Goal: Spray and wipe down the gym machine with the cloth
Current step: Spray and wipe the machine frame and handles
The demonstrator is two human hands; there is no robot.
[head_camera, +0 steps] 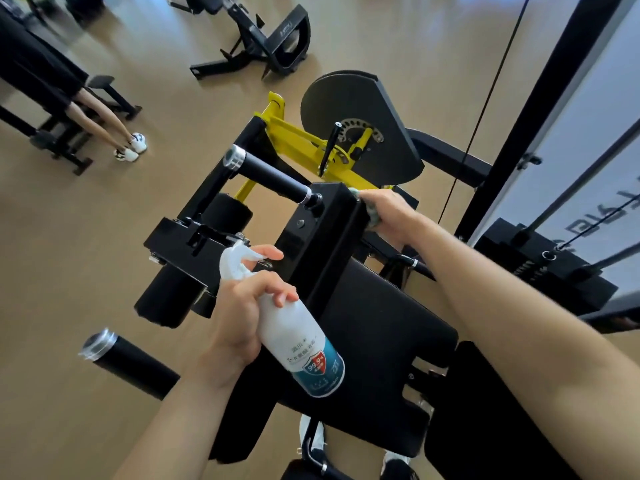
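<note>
**Bottle in your left, cloth in your right**

Your left hand (242, 306) grips the bottle (298, 334) round its neck at centre frame, with the forefinger laid across the trigger. The bottle is a smooth white plastic cylinder. Its long axis runs from the base at lower right to the spray head at upper left, and the nozzle points up and left toward the machine (194, 247). The label (320, 367) is a teal band with a red and white shield reading "99.9%"; the other writing on it is too small to read.

Your right hand (388, 216) clutches the cloth (373, 216), right of centre. It is a bunched grey-green wad, mostly hidden under your fingers and pressed against the glossy black box-section post (322, 230).

Below the post lies a matte black pad (381, 341) with a squared outline. A yellow painted lever (301, 140) runs behind the post toward a dark round disc (360, 112). At upper left a person (104, 116) in white shoes stands on the tan floor (69, 271).
</note>
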